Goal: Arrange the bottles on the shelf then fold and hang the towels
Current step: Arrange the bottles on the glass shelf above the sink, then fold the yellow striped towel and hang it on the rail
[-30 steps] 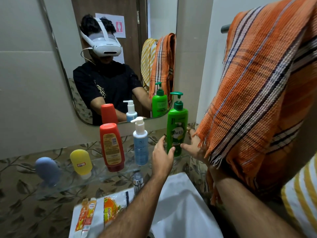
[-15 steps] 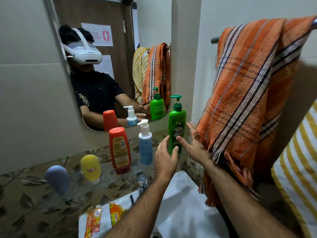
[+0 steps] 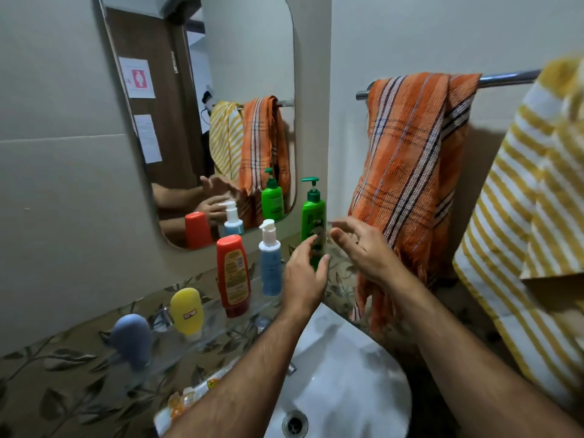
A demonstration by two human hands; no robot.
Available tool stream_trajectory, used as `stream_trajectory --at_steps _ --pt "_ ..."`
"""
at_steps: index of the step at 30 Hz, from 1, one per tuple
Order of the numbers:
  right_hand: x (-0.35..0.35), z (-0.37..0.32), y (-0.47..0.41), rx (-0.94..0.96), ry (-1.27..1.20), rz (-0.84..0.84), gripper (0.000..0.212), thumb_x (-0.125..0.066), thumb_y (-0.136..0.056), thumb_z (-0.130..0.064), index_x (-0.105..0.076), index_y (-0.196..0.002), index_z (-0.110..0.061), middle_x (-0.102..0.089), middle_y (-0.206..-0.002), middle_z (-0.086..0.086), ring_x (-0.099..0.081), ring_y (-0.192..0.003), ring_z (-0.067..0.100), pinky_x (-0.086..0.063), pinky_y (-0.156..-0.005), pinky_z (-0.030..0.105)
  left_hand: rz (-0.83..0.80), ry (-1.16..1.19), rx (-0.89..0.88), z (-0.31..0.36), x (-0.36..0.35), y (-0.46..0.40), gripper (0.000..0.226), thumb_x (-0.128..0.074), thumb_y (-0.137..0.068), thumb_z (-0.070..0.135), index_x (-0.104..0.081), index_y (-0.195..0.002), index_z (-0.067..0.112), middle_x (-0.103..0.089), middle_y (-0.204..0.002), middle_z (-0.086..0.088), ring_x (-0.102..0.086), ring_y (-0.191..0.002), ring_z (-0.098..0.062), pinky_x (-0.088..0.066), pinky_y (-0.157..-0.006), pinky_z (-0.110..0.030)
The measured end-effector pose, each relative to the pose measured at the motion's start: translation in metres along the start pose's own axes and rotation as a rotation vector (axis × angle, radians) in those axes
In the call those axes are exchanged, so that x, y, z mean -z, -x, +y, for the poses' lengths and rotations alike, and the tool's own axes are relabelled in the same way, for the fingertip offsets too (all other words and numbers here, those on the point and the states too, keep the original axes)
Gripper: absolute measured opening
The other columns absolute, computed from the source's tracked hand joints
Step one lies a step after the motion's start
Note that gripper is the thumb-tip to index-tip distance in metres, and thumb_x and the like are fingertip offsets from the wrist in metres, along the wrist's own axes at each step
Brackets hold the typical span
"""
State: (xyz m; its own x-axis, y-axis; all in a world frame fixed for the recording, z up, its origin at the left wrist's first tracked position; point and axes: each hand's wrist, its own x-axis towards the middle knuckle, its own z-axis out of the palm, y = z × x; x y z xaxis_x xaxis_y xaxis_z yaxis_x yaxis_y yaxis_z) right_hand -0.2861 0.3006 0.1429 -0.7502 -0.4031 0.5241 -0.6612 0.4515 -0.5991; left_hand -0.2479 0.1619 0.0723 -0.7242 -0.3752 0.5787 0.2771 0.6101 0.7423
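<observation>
Several bottles stand in a row on the glass shelf (image 3: pixel 177 349): a blue-grey tube (image 3: pixel 132 341), a yellow tube (image 3: pixel 187 310), a red bottle (image 3: pixel 233 275), a blue pump bottle (image 3: pixel 270 260) and a green pump bottle (image 3: pixel 313 216) at the right end. My left hand (image 3: pixel 303 276) hovers just in front of the green bottle with relaxed fingers. My right hand (image 3: pixel 363 248) is held open to the bottle's right, apart from it. An orange striped towel (image 3: pixel 410 172) and a yellow striped towel (image 3: pixel 531 216) hang on the rail (image 3: pixel 502 79).
A white sink (image 3: pixel 344 374) with its drain lies below my arms. The mirror (image 3: pixel 202 115) hangs above the shelf. Small orange sachets (image 3: pixel 186 403) lie on the sink's left rim. Patterned tiles run behind the shelf.
Both hands have drawn back from the green bottle, which stays on the shelf. The view has swung up and right, so more of the rail and yellow towel shows.
</observation>
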Motion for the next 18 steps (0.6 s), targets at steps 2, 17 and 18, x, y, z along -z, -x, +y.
stream_trajectory --at_steps 2,17,18 --pt "0.024 -0.016 0.007 0.060 0.057 0.088 0.065 -0.049 -0.084 -0.071 -0.066 -0.115 -0.016 -0.071 -0.109 0.001 -0.065 -0.095 0.011 -0.053 -0.084 0.026 0.000 0.033 -0.053 0.017 -0.001 -0.004 0.045 -0.064 -0.091 0.023 -0.055 -0.134 0.015 -0.064 -0.126 -0.004 -0.060 -0.112 -0.013 -0.050 -0.098 -0.035" --pt "0.228 -0.056 -0.030 0.197 0.626 0.589 0.020 -0.067 -0.086 -0.020 -0.069 -0.101 -0.008 -0.069 -0.104 0.017 -0.063 -0.100 0.035 -0.047 -0.085 0.038 -0.065 0.267 -0.386 0.197 -0.052 -0.051 0.033 -0.063 -0.093 0.025 -0.059 -0.126 0.019 -0.068 -0.114 0.003 -0.062 -0.096 0.000 -0.053 -0.082 -0.015" --pt "0.241 -0.057 -0.032 0.205 0.643 0.609 0.020 -0.066 -0.086 -0.018 -0.069 -0.103 -0.008 -0.068 -0.105 0.018 -0.062 -0.101 0.036 -0.046 -0.086 0.038 -0.068 0.284 -0.398 0.210 -0.059 -0.054 0.032 -0.063 -0.093 0.024 -0.060 -0.125 0.019 -0.069 -0.113 0.003 -0.062 -0.095 0.000 -0.051 -0.081 -0.013"
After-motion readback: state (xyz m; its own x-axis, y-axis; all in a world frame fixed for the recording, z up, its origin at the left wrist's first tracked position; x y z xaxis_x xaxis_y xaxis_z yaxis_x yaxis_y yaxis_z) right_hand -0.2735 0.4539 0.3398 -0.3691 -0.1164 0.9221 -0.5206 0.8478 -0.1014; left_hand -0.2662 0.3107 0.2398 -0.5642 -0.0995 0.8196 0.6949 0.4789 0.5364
